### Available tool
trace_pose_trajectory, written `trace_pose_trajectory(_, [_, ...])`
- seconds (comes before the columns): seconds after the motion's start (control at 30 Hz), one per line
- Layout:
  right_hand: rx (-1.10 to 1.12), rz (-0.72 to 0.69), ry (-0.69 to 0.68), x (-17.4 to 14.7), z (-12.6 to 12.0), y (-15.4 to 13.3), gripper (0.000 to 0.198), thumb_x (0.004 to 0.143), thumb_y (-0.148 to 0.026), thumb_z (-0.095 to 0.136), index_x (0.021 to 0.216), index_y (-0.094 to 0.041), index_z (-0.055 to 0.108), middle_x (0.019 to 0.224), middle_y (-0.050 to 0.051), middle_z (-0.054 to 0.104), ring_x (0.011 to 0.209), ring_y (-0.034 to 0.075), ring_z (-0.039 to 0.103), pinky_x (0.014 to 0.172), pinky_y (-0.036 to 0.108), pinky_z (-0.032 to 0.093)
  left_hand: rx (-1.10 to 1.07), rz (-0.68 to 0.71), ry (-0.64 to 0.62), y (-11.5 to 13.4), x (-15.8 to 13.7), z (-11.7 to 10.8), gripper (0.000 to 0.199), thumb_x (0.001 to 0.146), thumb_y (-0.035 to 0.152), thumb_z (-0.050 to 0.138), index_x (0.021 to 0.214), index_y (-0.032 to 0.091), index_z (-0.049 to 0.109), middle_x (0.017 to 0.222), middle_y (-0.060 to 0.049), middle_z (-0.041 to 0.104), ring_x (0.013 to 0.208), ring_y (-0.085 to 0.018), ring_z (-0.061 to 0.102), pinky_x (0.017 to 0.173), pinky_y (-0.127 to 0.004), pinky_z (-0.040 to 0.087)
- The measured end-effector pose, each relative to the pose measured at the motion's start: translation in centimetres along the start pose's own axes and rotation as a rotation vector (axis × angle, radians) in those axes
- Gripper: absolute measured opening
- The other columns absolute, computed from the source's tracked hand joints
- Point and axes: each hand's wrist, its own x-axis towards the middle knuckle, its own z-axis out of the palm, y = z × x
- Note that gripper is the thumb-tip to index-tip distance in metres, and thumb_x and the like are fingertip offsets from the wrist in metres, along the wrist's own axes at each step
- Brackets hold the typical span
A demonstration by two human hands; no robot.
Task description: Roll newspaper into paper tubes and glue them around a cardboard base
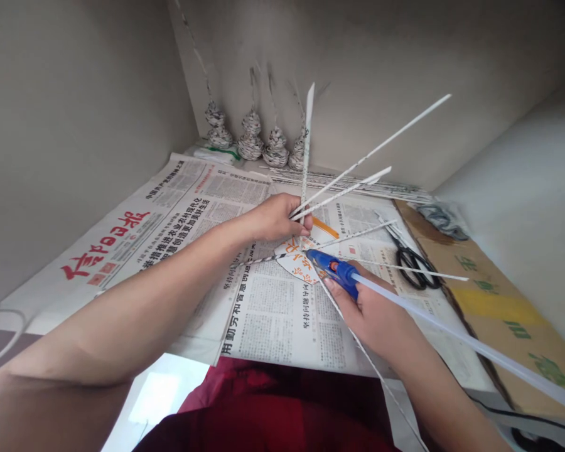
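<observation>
My right hand (374,304) grips a blue glue gun (332,267), with a long pale glue stick (433,326) running out of its back end. The nozzle points at a small white card (295,267) with orange characters, where several thin rolled-paper sticks cross. My left hand (282,216) is closed around some of these paper sticks (348,188), which fan up and to the right above the newspaper. An orange strip (326,227) lies just beside its fingertips. Whether the nozzle touches the card I cannot tell.
Newspapers (268,320) cover the table. Black scissors (412,267) lie at the right beside a cardboard piece (494,295). Several woven paper gourds (250,137) stand along the back wall, near a bundle of paper sticks (348,183). A crumpled plastic bag (440,218) rests on the cardboard.
</observation>
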Motion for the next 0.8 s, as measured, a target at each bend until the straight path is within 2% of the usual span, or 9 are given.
trace_pose_trajectory(0.2, [-0.01,0.033,-0.025,-0.2,-0.2,-0.3,0.034,0.09,-0.039,0.039,0.117,-0.023,0.052,0.087,0.009,0.066,0.079,0.027,0.064,0.064,0.039,0.047,0.073,-0.053,0.002,0.3,-0.1,-1.0,0.016,0.066,0.025,0.067,0.077,0.015,0.063,0.07,0.001,0.063,0.062,-0.011,0.055,0.061,-0.023,0.043])
trace_pose_trajectory(0.3, [-0.014,0.049,-0.024,-0.3,-0.2,-0.3,0.033,0.09,-0.04,0.039,0.113,-0.023,0.053,0.083,0.009,0.066,0.074,0.027,0.063,0.062,0.039,0.046,0.151,-0.179,-0.022,1.0,-0.8,-3.1,0.018,0.067,0.032,0.068,0.067,0.015,0.064,0.059,-0.001,0.062,0.052,-0.012,0.055,0.052,-0.023,0.042])
trace_pose_trajectory(0.37, [-0.011,0.062,-0.025,-0.3,-0.1,-0.3,0.03,0.089,-0.041,0.039,0.108,-0.023,0.055,0.079,0.008,0.066,0.071,0.026,0.062,0.061,0.038,0.046,0.183,-0.241,-0.059,1.7,-1.5,-4.7,0.026,0.068,0.038,0.068,0.058,0.015,0.062,0.05,-0.002,0.059,0.045,-0.012,0.052,0.048,-0.023,0.041])
trace_pose_trajectory(0.47, [-0.009,0.076,-0.044,-0.3,-0.2,-0.3,0.027,0.089,-0.041,0.039,0.101,-0.023,0.056,0.075,0.006,0.065,0.07,0.025,0.062,0.06,0.036,0.045,0.101,-0.273,-0.073,2.7,-2.4,-6.4,0.033,0.072,0.045,0.064,0.062,0.014,0.063,0.054,-0.005,0.062,0.044,-0.012,0.053,0.048,-0.024,0.043])
trace_pose_trajectory(0.53, [-0.015,0.07,-0.052,-0.2,-0.2,-0.4,0.027,0.09,-0.041,0.039,0.1,-0.023,0.056,0.076,0.006,0.065,0.071,0.025,0.063,0.06,0.036,0.045,0.055,-0.238,-0.063,3.2,-2.7,-6.6,0.033,0.075,0.046,0.061,0.072,0.014,0.065,0.062,-0.006,0.066,0.045,-0.011,0.054,0.048,-0.023,0.043])
trace_pose_trajectory(0.63, [-0.021,0.048,-0.06,-0.2,-0.2,-0.4,0.029,0.09,-0.041,0.038,0.104,-0.023,0.056,0.078,0.007,0.065,0.073,0.026,0.064,0.06,0.036,0.045,0.115,-0.186,-0.036,3.4,-2.6,-5.6,0.029,0.075,0.041,0.062,0.083,0.014,0.067,0.065,-0.004,0.067,0.044,-0.009,0.053,0.047,-0.02,0.041])
trace_pose_trajectory(0.73, [-0.022,0.034,-0.062,-0.1,0.0,-0.5,0.032,0.091,-0.04,0.038,0.115,-0.024,0.051,0.076,0.006,0.066,0.073,0.026,0.064,0.06,0.036,0.045,0.177,-0.205,-0.048,4.0,-2.6,-4.7,0.028,0.076,0.039,0.061,0.087,0.014,0.067,0.059,-0.002,0.065,0.041,-0.009,0.052,0.045,-0.02,0.04])
trace_pose_trajectory(0.8, [-0.023,0.032,-0.07,-0.1,0.0,-0.5,0.034,0.091,-0.04,0.037,0.119,-0.024,0.049,0.075,0.006,0.066,0.073,0.026,0.064,0.06,0.036,0.045,0.139,-0.191,-0.098,4.7,-3.0,-4.6,0.029,0.079,0.04,0.058,0.086,0.014,0.068,0.059,-0.003,0.065,0.042,-0.009,0.053,0.045,-0.02,0.041])
